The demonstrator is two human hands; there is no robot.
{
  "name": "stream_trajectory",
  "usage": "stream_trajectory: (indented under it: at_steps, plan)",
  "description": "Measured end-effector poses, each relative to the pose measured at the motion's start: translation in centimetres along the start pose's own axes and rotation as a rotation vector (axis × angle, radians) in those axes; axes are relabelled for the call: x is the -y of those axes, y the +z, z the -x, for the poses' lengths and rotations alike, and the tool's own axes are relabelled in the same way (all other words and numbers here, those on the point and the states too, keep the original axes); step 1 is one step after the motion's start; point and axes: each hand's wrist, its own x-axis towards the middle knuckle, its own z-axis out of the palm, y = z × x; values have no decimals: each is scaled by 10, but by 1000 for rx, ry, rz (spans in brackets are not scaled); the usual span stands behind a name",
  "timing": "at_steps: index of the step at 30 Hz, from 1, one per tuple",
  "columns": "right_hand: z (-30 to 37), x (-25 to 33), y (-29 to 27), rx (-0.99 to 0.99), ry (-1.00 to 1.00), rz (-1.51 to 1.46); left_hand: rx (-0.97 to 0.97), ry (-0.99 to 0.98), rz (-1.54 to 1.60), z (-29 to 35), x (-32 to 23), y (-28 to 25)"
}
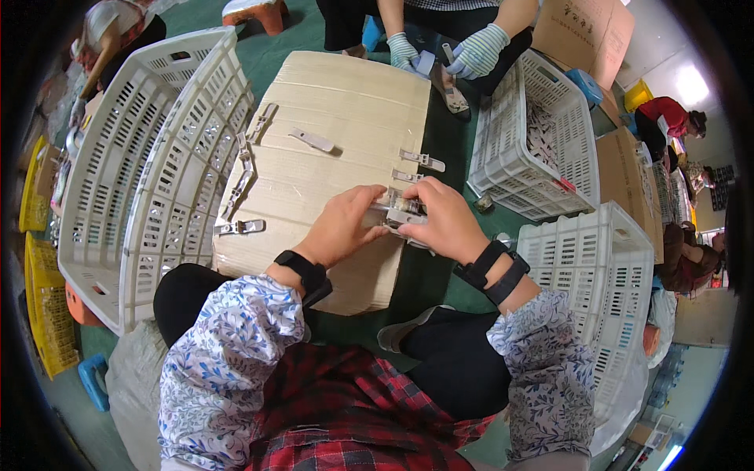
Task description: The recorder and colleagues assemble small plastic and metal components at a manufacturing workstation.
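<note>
Both hands meet at the right edge of a cardboard-covered work surface point(338, 110). My left hand point(339, 226) is closed, thumb and fingers pinching the left side of small shiny grey clip-like pieces point(405, 217). From the other side my right hand point(449, 221) grips the same cluster, its fingers bent over it. The fingers partly hide how many pieces there are. Just beyond the hands, two similar grey clips point(422, 160) lie at the cardboard's edge. A single grey lever-shaped piece point(314, 141) rests mid-board, and several clips point(241, 174) line the left edge.
White slatted crates point(188, 149) stand at the left. A crate point(534, 177) with many small metal pieces is at the far right, and more crates point(561, 255) are nearer. Across the board sits a person wearing striped gloves point(481, 51). Cardboard boxes point(585, 35) stand behind.
</note>
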Motion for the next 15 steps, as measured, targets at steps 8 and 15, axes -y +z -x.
stream_trajectory:
  at_steps: [8,15]
  plan:
    - [-51,-6,16,113,-50,-235,-2,-9,-300,11,2,-24]
    - [33,-144,-96,305,344,-487,-154,164,-6,-95,-46,109]
